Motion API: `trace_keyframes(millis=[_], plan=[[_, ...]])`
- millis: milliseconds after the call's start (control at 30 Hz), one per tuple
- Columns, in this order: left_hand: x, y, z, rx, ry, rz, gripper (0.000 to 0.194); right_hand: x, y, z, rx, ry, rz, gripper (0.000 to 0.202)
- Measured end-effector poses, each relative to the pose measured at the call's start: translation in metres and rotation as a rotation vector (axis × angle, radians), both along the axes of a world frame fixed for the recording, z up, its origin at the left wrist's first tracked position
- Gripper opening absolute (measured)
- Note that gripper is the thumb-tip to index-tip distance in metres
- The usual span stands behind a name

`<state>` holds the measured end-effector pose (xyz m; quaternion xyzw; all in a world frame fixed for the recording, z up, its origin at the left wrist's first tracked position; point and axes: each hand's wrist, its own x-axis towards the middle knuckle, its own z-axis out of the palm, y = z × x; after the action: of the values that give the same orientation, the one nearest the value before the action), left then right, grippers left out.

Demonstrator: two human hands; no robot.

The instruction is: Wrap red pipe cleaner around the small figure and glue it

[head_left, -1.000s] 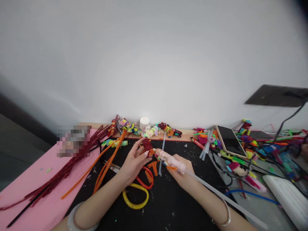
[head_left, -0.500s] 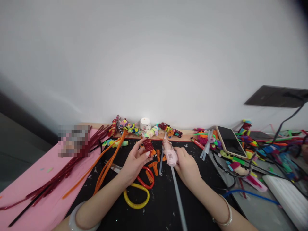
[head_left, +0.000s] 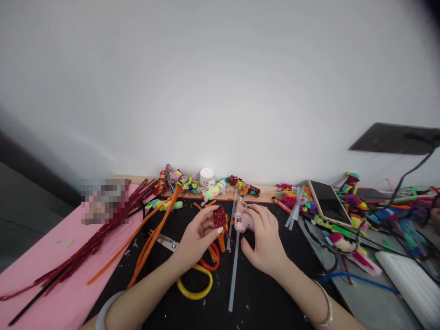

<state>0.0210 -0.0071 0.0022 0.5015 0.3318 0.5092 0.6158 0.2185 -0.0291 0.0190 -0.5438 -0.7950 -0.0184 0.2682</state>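
Observation:
My left hand pinches a small glittery dark-red piece between thumb and fingers. A pale pink glue gun lies on the black mat, a long translucent glue stick pointing from its rear toward me. Over the gun's handle is my right hand, thumb and fingers apart, with the fingertips at its side. Orange fuzzy pieces lie beneath the red piece. Scissors with red and yellow handles are partly covered by my left hand.
Dark-red stems cross the pink surface at left, beside orange stems. Small colourful figures and a white jar line the wall. At right are a phone, cables, craft bits and a white power strip.
The glue gun has come down onto the mat and its stick has swung left. My right hand has loosened from it. My left hand has shifted slightly right with the red piece.

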Motion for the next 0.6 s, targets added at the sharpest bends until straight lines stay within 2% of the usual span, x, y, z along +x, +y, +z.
trace_keyframes(millis=[100, 267, 367, 600], plan=[[0.0, -0.003, -0.002, 0.02, 0.052, -0.02, 0.042, -0.005, -0.009, 0.004, 0.023, 0.115, 0.208, 0.047], [0.0, -0.005, -0.001, 0.033, 0.122, -0.092, 0.041, -0.015, -0.02, -0.001, 0.036, 0.176, 0.322, 0.003], [0.0, -0.006, 0.001, -0.003, 0.095, -0.134, 0.041, -0.014, -0.02, -0.004, 0.032, 0.183, 0.313, 0.013], [0.0, -0.006, 0.004, -0.089, -0.031, -0.239, 0.045, -0.007, -0.015, -0.009, -0.046, 0.232, 0.21, 0.015]])
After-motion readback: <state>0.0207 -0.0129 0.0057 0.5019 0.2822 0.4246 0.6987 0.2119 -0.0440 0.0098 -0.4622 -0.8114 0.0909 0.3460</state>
